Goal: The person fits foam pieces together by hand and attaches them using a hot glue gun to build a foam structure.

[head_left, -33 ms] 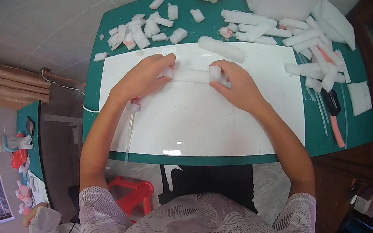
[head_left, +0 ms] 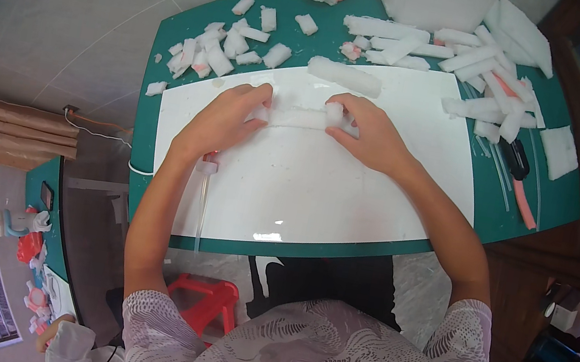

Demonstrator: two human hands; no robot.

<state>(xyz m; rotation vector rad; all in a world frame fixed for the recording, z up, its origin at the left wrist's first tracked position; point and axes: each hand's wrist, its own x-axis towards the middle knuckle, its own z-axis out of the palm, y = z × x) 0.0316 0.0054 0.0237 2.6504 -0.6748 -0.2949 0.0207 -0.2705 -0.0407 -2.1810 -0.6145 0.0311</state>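
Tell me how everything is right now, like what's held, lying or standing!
Left hand: closed on the foam strip's left end
Right hand: pinching a small foam block
Foam strip: on the white sheet
White sheet: flat on the table
Black-handled tool: lying down
Foam scraps: loosely heaped
Red stool: standing upright

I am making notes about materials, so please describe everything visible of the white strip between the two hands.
The white strip is long, narrow and straight, slightly rough-edged, and looks like foam. It runs left to right over the white board. At its right end is a short white block, pinched by the right hand; the left hand grips the other end, partly hiding it. I cannot tell if they are joined.
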